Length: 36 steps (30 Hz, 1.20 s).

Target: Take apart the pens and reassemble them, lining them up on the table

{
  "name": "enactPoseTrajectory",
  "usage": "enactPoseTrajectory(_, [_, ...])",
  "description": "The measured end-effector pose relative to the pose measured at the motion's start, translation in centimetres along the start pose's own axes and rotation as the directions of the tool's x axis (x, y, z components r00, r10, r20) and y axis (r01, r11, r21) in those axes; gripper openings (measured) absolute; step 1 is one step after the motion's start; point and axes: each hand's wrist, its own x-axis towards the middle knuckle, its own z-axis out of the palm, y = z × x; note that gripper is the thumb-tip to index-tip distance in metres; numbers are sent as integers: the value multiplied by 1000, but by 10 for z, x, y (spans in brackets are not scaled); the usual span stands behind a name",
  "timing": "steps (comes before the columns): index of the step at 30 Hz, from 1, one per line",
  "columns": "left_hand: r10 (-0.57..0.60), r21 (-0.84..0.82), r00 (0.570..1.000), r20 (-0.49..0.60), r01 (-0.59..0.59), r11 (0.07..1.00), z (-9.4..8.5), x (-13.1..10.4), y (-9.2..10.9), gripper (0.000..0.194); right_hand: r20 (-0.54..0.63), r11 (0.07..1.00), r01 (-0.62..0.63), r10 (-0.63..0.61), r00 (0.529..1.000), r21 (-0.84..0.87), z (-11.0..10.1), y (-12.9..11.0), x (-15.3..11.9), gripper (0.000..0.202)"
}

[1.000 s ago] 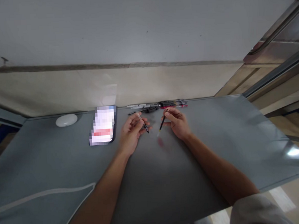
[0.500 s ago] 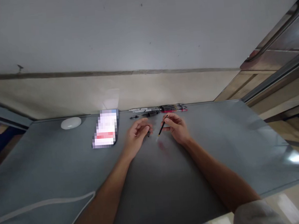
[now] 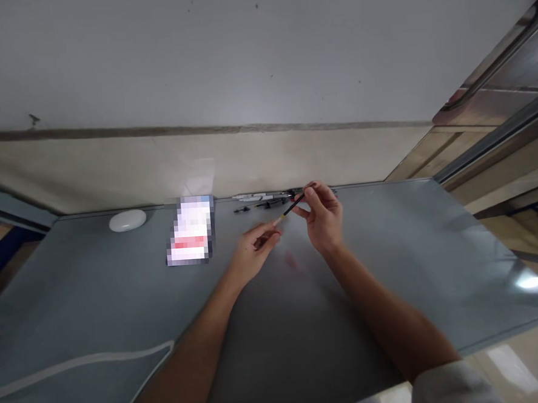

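Note:
A thin black refill (image 3: 293, 207) with a yellow band and a pale tip slants between my two hands above the grey table. My right hand (image 3: 323, 213) pinches its upper black end. The fingers of my left hand (image 3: 255, 249) are closed at its pale lower tip; whether something else is inside them is hidden. Behind my hands, several pens (image 3: 258, 196) lie along the wall, partly covered by my right hand. Small black pen parts (image 3: 242, 210) lie just in front of them.
A lit phone (image 3: 191, 230) lies left of my left hand, its screen pixelated. Farther left is a white oval object (image 3: 128, 220). A white cable (image 3: 91, 359) crosses the table's front left. The wall (image 3: 248, 160) borders the back edge.
My right hand has moved up and right with the refill, now tilted flatter. My left hand has come right and its fingers have closed on the tip.

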Motion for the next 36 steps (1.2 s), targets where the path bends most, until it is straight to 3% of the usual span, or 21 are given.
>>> enactPoseTrajectory(7, [70, 58, 997, 18, -71, 996, 0, 1, -1, 32, -98, 1000, 2, -5, 995, -25, -11, -1, 7, 26])
enactPoseTrajectory(17, [90, 111, 996, 21, -92, 990, 1, 1, -2, 31, 84, 997, -4, 11, 996, -76, -13, 3, -3, 18])
enactPoseTrajectory(22, [-3, 52, 1000, 11, 3, 999, 2, 0, -1, 30, 169, 988, 17, 9, 986, -155, -12, 7, -7, 21])
enactPoseTrajectory(32, [-37, 5, 999, -30, 38, 999, 3, -3, 7, 25, 113, 977, -24, 49, 992, -212, -10, 16, -11, 24])
enactPoseTrajectory(36, [-48, -4, 998, -51, 48, 999, 3, -4, 3, 27, 142, 981, -29, 57, 988, -191, -11, 16, -8, 23])
